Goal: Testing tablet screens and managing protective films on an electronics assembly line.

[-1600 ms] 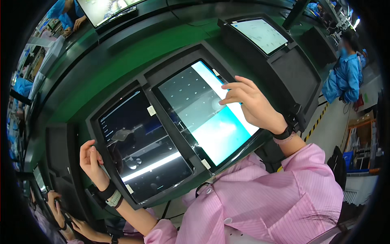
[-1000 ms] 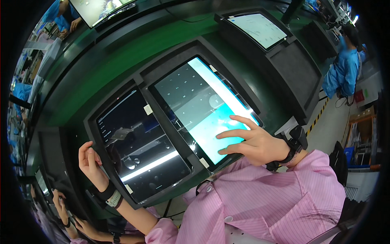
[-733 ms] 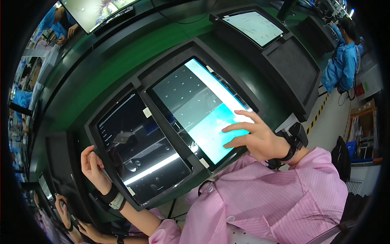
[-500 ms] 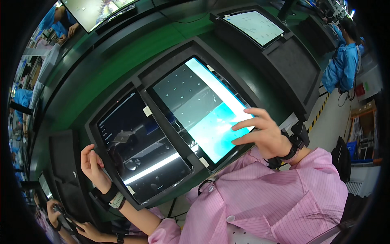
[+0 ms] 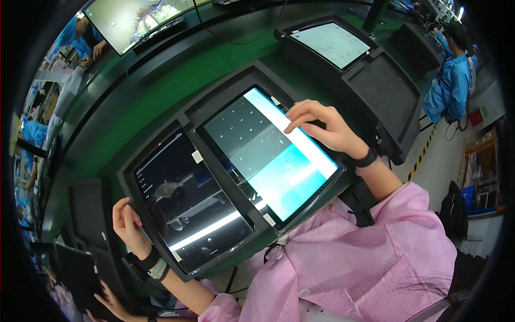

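Observation:
Two tablets lie side by side in a black foam tray (image 5: 238,76) in front of me. The right tablet (image 5: 284,188) is lit, with a dark keypad-like area, a bright cyan area and a white strip. The left tablet (image 5: 188,209) shows a mostly dark screen with a glare band and reflections. My right hand (image 5: 330,129) hovers at the right tablet's far right part, fingers bent over the white strip; whether a fingertip touches the glass I cannot tell. Beside the tray's left edge rests my left hand (image 5: 130,228), holding nothing, its fingers loosely bent and apart.
Another foam tray (image 5: 383,91) with a lit tablet (image 5: 332,45) stands at the far right. A monitor (image 5: 137,24) is at the far left. At lower left, a co-worker's hand (image 5: 110,300) is at a dark tablet (image 5: 78,273). Other people in blue work beyond.
My right hand has moved away from me, from the cyan area to the white strip of the right tablet. My left hand stays beside the tray. At lower left, a co-worker's dark tablet has come up.

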### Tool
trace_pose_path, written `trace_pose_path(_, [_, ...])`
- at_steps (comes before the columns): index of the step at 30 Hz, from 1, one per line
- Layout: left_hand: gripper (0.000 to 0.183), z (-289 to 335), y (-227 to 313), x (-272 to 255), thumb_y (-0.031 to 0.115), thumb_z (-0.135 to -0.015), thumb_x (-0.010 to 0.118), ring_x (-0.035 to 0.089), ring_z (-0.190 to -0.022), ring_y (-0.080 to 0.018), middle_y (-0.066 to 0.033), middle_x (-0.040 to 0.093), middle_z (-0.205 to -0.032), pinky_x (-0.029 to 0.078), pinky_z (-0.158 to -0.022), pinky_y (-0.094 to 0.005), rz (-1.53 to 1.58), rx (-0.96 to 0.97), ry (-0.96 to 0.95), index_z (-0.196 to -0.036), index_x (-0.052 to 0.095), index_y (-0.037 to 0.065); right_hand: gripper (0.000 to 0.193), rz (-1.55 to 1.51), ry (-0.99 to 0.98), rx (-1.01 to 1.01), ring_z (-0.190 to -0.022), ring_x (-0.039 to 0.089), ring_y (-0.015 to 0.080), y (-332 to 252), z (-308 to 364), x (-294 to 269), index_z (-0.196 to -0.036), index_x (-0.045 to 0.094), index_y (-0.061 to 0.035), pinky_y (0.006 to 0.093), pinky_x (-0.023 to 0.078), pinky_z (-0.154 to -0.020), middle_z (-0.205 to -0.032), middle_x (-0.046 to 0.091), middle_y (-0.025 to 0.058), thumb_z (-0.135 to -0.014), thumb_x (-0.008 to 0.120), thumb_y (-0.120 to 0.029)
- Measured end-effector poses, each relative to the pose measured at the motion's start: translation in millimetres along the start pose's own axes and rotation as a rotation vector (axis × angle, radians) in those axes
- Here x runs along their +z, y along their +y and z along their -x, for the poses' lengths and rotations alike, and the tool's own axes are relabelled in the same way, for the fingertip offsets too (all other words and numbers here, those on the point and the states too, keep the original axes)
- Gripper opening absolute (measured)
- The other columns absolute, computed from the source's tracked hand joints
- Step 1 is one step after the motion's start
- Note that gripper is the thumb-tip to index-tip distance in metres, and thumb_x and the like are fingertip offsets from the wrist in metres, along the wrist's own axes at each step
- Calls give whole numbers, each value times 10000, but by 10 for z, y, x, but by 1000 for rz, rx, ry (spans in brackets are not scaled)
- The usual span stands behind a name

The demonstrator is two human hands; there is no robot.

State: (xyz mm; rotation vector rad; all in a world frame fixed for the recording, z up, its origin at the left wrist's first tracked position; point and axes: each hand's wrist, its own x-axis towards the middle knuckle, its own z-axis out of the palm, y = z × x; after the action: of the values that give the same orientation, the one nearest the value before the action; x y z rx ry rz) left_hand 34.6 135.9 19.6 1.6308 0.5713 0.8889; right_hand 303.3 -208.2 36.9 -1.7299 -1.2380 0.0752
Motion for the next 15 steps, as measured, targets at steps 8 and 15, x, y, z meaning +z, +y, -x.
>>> trace_pose_path(8, [168,-5,-55,-30,92,-882,473,301,-475,-7,53,355,-553,221,-429,-160,9,3,-9,-990,552,-10,250,-387,-30,91,-950,552,139,119,-56,-36,-1035,500,11,284,385,-889,-965,645,74,-787,490,-18])
trace_pose_path(15, [176,-16,-29,-14,83,-891,454,285,-474,-10,49,350,-560,223,-430,-161,-30,6,6,-989,561,-18,283,-178,-42,-8,-976,551,189,138,-51,20,-1045,503,-21,322,375,-907,-969,648,52,-763,485,-34])
